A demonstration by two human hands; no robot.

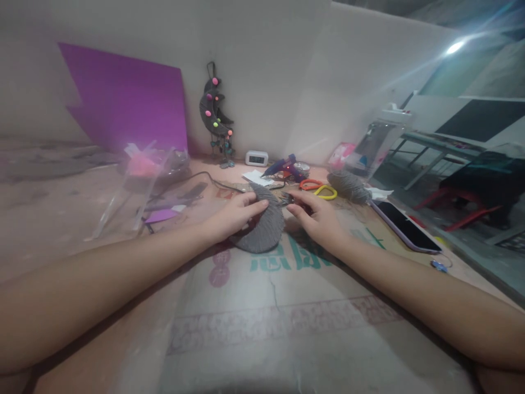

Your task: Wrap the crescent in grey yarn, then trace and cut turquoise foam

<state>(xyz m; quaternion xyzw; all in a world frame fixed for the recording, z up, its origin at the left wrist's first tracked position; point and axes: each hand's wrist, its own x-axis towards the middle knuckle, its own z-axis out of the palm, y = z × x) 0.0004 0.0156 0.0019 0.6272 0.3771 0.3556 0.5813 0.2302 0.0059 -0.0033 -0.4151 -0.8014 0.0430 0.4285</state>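
Note:
My left hand (235, 214) grips a crescent shape wrapped in grey yarn (264, 230), thumb on its top face. The crescent's pointed tip aims away from me and its broad curve lies toward me. Just right of it, my right hand (318, 218) is closed, thumb and fingers pinched around a small grey piece (286, 200) close to the crescent's inner edge. This piece is too small and blurred to name exactly. Beyond my right hand lie scissors with red and yellow handles (327, 192), and a ball of grey yarn (348, 186).
A blue glue gun (285, 166) rests near a white digital clock (256, 158). On the wall hangs a dark crescent decoration with coloured pompoms (211, 112). Purple card (131, 104) leans left. A phone (406, 225) lies right, and printed cardboard (262, 328) covers the table front.

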